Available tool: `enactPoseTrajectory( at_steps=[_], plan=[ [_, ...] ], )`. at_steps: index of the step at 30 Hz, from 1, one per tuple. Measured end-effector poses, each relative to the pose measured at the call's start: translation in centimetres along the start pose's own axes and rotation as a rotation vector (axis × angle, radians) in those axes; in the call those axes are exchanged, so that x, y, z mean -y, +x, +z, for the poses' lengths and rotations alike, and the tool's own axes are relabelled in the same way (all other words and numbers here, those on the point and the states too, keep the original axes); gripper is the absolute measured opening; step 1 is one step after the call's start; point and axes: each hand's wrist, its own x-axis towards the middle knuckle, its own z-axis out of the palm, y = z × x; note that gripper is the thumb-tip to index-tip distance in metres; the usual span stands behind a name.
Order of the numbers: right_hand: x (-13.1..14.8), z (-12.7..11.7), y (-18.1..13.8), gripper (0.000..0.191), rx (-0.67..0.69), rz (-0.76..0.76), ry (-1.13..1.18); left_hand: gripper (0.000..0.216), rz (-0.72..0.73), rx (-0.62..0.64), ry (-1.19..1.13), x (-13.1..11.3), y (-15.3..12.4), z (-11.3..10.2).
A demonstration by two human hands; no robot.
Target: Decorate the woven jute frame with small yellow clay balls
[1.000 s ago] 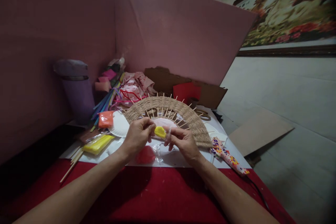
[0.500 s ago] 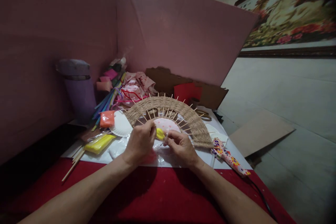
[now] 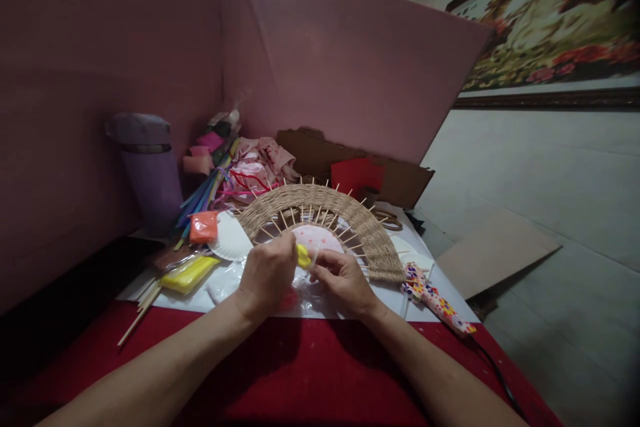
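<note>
My left hand (image 3: 267, 273) and my right hand (image 3: 340, 279) meet over the table, both pinched on a small lump of yellow clay (image 3: 303, 255) in clear plastic wrap. Just behind them lies a half-round woven straw fan (image 3: 345, 210) with thin wooden sticks fanning out from a pink dotted paper plate (image 3: 320, 237). A red lump of clay (image 3: 286, 300) in clear plastic peeks out under my left hand.
A purple flask (image 3: 147, 170) stands at back left beside coloured strips (image 3: 203, 193) and pink cloth (image 3: 257, 167). An orange clay pack (image 3: 203, 227), a yellow clay pack (image 3: 189, 273), a white paper plate (image 3: 231, 240), loose skewers (image 3: 137, 317) and a patterned tube (image 3: 437, 300) lie around. Cardboard (image 3: 360, 170) stands behind.
My hands have drawn closer together and dropped slightly. The yellow clay, earlier a wider piece showing between them, is now mostly covered by my fingers.
</note>
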Motion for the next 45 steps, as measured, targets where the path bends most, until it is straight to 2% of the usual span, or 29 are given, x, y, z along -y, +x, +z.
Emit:
enactPoseTrajectory(
  at_steps=[5, 11, 15, 18, 24, 28, 35, 40, 45],
  plan=[
    [-0.1, -0.2, 0.0, 0.020, 0.031, -0.033, -0.045, 0.019, 0.069, 0.033, 0.104, -0.3, -0.1, -0.4],
    [0.0, 0.1, -0.1, 0.023, -0.018, -0.018, -0.004, 0.018, 0.135, 0.052, -0.016, -0.6, -0.2, -0.3],
    [-0.1, 0.0, 0.1, 0.025, -0.084, 0.051, 0.091, 0.019, -0.023, 0.005, -0.326, -0.4, 0.0, -0.2],
    [-0.3, -0.4, 0.3, 0.025, -0.128, 0.046, 0.116, 0.015, -0.137, 0.019, -0.532, -0.2, 0.3, -0.5],
    [-1.3, -1.2, 0.6, 0.022, -0.242, 0.001, 0.050, 0.012, -0.235, 0.012, -0.663, 0.2, 0.6, -0.4],
    [-1.0, -1.2, 0.6, 0.023, -0.186, -0.006, 0.053, 0.011, -0.223, 0.016, -0.683, 0.4, 0.5, -0.3],
    [0.9, -1.1, 0.1, 0.023, 0.067, -0.063, 0.114, 0.012, -0.257, 0.023, -0.664, 0.3, 0.6, -0.5],
    [0.5, -1.3, 0.1, 0.025, 0.099, -0.007, 0.245, 0.011, -0.310, 0.032, -0.868, 0.4, 0.7, -0.6],
    [0.3, -0.9, 0.3, 0.025, 0.037, 0.010, 0.268, 0.009, -0.336, 0.077, -0.999, 0.4, 0.8, -0.5]
  ],
)
